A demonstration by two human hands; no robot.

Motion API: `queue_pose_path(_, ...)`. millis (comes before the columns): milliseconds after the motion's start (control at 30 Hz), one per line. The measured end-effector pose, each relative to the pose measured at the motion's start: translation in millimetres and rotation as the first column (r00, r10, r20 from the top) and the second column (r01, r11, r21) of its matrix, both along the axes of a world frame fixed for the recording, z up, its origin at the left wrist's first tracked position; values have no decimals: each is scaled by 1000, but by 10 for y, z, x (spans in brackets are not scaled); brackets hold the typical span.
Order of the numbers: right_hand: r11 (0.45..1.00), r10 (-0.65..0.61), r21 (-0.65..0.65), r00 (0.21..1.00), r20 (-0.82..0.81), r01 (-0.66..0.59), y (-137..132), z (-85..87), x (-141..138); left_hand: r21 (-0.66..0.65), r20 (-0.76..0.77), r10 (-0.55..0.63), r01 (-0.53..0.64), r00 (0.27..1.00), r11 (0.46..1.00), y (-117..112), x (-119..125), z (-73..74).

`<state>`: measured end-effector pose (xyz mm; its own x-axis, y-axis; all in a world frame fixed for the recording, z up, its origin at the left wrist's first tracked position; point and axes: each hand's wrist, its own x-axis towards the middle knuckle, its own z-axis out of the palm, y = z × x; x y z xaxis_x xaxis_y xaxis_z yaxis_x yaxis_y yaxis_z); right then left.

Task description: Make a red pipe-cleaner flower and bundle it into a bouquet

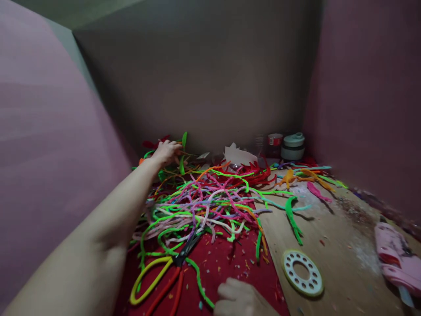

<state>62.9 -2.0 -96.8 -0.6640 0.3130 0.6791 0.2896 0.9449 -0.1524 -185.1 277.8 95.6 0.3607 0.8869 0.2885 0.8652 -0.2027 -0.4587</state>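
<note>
My left hand (pixel 167 152) is stretched out to the far left, its fingers bent at a green fuzzy leaf shape (pixel 184 139); what lies between the fingertips is hidden. Beneath and in front of it spreads a tangled heap of pipe cleaners (pixel 210 199) in pink, white, green, purple and orange. Low in the view, my right hand (pixel 241 298) rests closed on the red mat (pixel 226 259), partly cut off by the edge. A green pipe cleaner (pixel 199 278) reaches its fingers, which hide any grip. Scissors (pixel 179 260) with yellow and red handles lie between the hands, blades partly under the heap.
Right of the mat, a white ring with holes (pixel 302 273) and a green fuzzy piece (pixel 292 219) lie on the brown board (pixel 315 237). Red pipe cleaners (pixel 259 175), white paper (pixel 239 154) and a lidded container (pixel 292 146) are at the back. Pink clogs (pixel 396 252) stand right.
</note>
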Motion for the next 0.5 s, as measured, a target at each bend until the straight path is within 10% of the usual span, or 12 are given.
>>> queue_pose_path(267, 994, 48, 102, 983, -175, -30, -76, 266, 80, 162, 139, 90, -112, 986, 980, -695, -97, 115)
queue_pose_path(500, 997, 42, 64, 994, -104, -35, -149, 328, 111, 33, 145, 206, -213, 968, 977, -1049, -283, -43)
